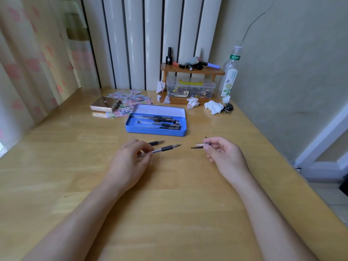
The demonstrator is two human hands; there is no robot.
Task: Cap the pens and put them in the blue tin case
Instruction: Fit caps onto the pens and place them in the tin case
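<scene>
Blue tin case [136, 127] sits open with several capped pens inside, so the job looks well underway. Nearer than the case, left hand [130, 159] pinches an uncapped pen [162, 149], nib towards the cap [199, 145] pinched in right hand [224, 153]. A second uncapped pen [156, 142] lies behind the left hand. Two left, I'd judge.
</scene>
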